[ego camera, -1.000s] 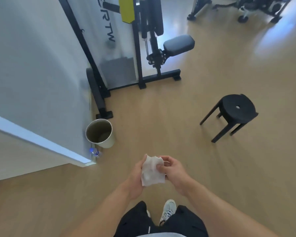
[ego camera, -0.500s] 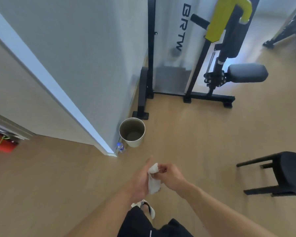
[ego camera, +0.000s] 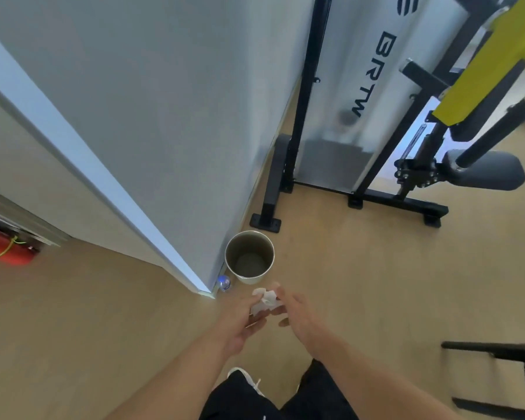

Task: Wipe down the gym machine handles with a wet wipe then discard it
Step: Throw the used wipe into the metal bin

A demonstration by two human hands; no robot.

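White and crumpled, one wet wipe sitting low in the frame's centre, pinched in the curled fingers of the left hand, the right hand touching it with loosely spread fingers, just below one round bin standing beside one black-framed gym machine.

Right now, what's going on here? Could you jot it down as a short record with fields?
place: gym floor beside a white wall corner
wipe: crumpled, white, held in front of the person
left hand: fingers curled round the wipe
right hand: beside the wipe, fingers spread; blur hides any contact
bin: round, open, on the floor just beyond the hands
bin contents: looks empty
gym machine: black frame, yellow arm, behind the bin
wipe discarded: not yet
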